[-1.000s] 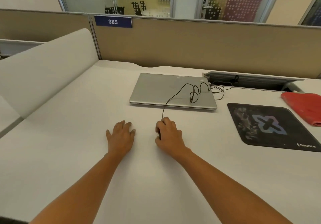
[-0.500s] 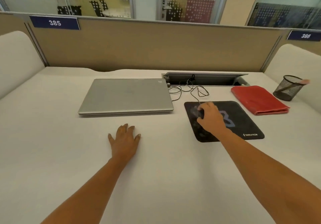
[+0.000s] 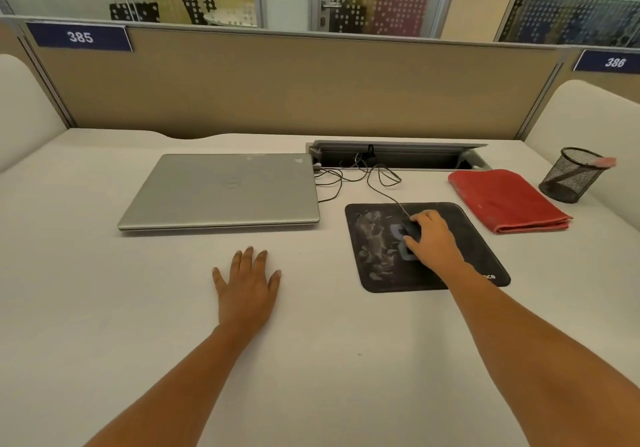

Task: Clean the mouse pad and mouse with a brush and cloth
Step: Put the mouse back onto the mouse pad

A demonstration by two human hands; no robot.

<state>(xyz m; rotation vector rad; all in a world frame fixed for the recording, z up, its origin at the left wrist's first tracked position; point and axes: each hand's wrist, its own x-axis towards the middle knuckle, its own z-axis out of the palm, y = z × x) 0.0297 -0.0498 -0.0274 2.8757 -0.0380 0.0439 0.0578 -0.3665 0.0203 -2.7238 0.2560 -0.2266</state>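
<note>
The right hand (image 3: 433, 242) wraps around the mouse (image 3: 412, 230) in the middle of the mouse pad (image 3: 374, 245). The left hand (image 3: 247, 287) lies flat on the bench (image 3: 104, 308), fingers apart.

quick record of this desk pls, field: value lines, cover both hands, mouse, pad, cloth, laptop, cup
left hand: flat on the desk, fingers spread, holds nothing
right hand: grips the mouse, fingers curled over it
mouse: black, wired, on the mouse pad
mouse pad: dark, pale smears on its left half
cloth: red, folded, right of the mouse pad, untouched
laptop: silver, closed, left of the mouse pad
mesh cup: far right; pink-tipped item sticks out, unclear if it is the brush
cleaning: not yet begun
</note>
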